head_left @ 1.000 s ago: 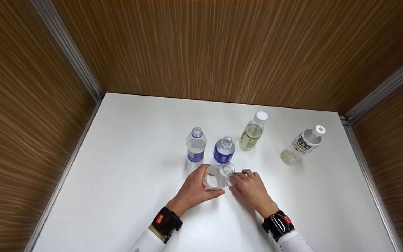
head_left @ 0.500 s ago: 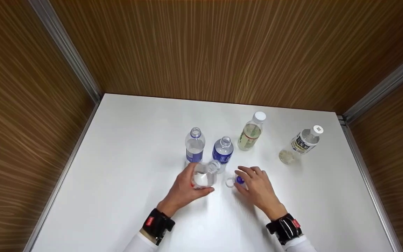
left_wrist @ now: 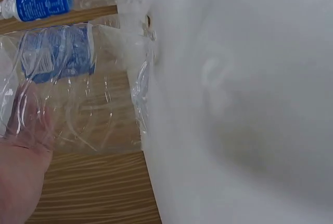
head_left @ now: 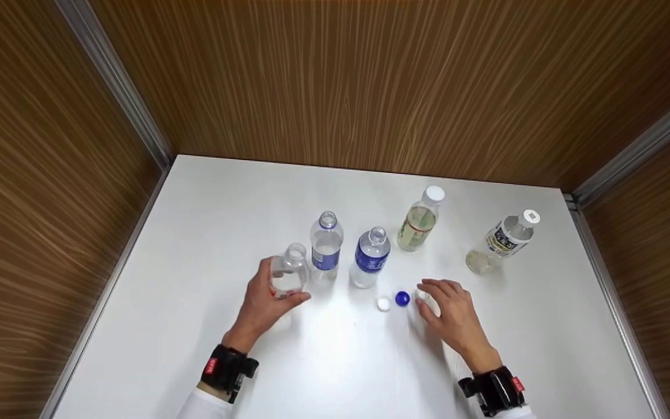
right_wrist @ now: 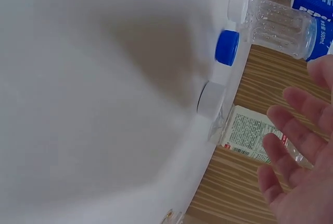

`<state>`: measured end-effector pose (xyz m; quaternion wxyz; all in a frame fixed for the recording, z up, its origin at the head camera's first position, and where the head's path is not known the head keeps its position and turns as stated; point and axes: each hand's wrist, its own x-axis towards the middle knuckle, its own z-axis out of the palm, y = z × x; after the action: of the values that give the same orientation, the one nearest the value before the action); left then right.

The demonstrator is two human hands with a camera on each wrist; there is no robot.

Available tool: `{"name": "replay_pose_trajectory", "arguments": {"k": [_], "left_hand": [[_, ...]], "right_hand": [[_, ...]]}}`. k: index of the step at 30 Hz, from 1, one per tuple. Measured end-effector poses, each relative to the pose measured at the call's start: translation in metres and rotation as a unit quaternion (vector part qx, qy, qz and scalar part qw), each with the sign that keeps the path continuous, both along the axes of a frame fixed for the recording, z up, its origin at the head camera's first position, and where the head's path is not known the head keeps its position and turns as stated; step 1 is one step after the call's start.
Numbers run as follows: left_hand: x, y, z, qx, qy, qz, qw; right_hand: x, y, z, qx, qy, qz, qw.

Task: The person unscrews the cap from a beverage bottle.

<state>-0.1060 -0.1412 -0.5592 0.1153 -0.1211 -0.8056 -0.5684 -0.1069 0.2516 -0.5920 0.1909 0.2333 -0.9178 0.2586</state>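
Note:
My left hand (head_left: 262, 299) grips a clear, uncapped plastic bottle (head_left: 289, 273) around its side, thumb toward the front. In the left wrist view that bottle (left_wrist: 93, 104) is upright over the table, its base at or just above the surface; I cannot tell which. Three caps lie in a row: a white cap (head_left: 384, 304), a blue cap (head_left: 402, 298) and another white cap (right_wrist: 210, 100), partly behind my right fingers in the head view. Spread and relaxed, my right hand (head_left: 454, 314) hovers beside this last cap and holds nothing.
Two uncapped bottles with blue labels, one (head_left: 326, 244) beside the held bottle and one (head_left: 371, 256) behind the caps, stand upright. Farther right are a white-capped bottle with a pale green label (head_left: 419, 224) and another white-capped bottle (head_left: 501, 241). Wood-grain panels (head_left: 335, 87) enclose the white table.
My left hand has carried the clear bottle left, to the left of the two blue-labelled bottles. My right hand has moved right, uncovering the white and blue caps.

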Motion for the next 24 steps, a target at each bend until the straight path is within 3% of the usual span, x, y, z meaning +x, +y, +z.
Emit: {"name": "replay_pose_trajectory", "arguments": {"k": [5, 6, 13, 18, 24], "left_hand": [[-0.001, -0.007, 0.03, 0.012, 0.006, 0.019, 0.9997], [-0.002, -0.008, 0.035, 0.012, 0.024, 0.023, 0.9994], [-0.023, -0.007, 0.032, 0.082, 0.084, 0.055, 0.9916], [-0.038, -0.003, 0.027, 0.118, 0.081, 0.067, 0.9874], [-0.047, 0.003, 0.017, 0.101, 0.061, 0.09, 0.9889]], "right_hand": [[0.004, 0.005, 0.0, -0.014, 0.003, 0.001, 1.0], [0.005, 0.005, 0.001, -0.017, 0.007, 0.002, 1.0], [0.006, 0.005, 0.007, -0.028, 0.016, -0.006, 0.999], [0.004, 0.003, 0.013, -0.029, 0.019, -0.008, 0.999], [0.004, 0.001, 0.018, -0.036, 0.011, -0.013, 0.999]]}}
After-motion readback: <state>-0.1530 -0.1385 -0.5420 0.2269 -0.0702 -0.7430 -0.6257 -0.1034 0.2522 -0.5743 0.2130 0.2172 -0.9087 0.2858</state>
